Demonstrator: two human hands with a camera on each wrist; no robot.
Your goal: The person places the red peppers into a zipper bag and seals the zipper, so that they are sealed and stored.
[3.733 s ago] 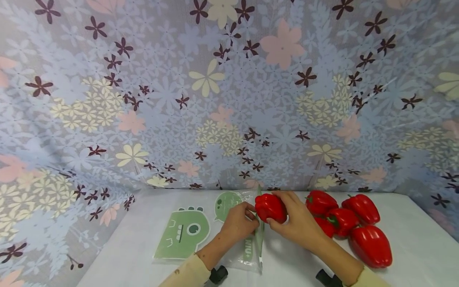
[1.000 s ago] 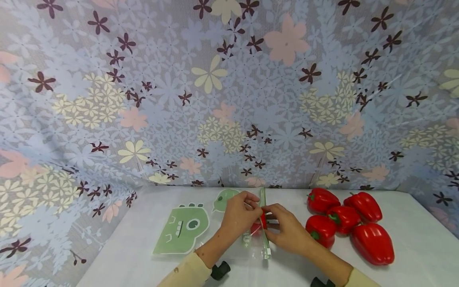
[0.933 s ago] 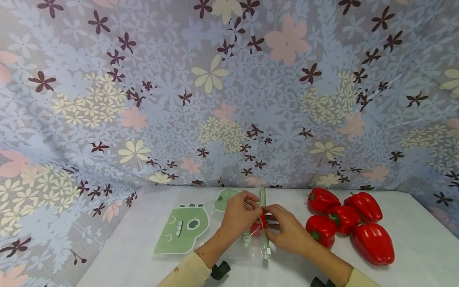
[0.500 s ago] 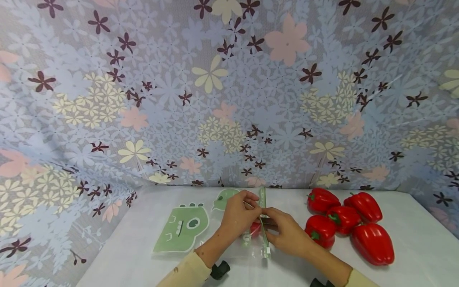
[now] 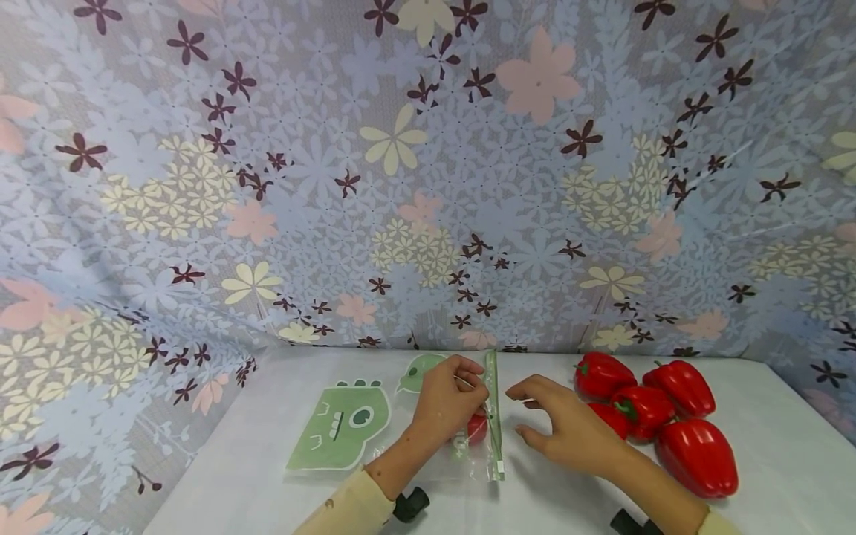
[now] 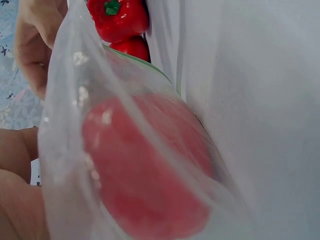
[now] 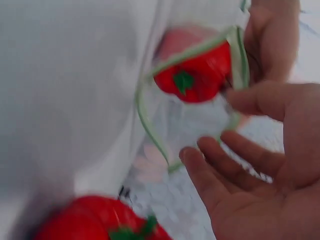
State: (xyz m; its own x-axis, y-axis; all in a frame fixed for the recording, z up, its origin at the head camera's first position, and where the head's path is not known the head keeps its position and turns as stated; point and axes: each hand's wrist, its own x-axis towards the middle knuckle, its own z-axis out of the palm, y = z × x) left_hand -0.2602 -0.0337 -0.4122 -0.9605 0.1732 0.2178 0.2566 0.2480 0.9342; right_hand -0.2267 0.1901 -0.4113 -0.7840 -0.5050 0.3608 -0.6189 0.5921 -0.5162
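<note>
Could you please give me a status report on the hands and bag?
Left hand holds clear zip bag by its edge. Right hand empty, beside bag's open mouth. One red bell pepper inside, five loose peppers outside. No obstruction visible.

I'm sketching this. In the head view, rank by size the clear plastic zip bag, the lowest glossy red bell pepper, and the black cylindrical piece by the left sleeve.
1. Clear plastic zip bag
2. Lowest red pepper
3. Black cylindrical piece
</note>
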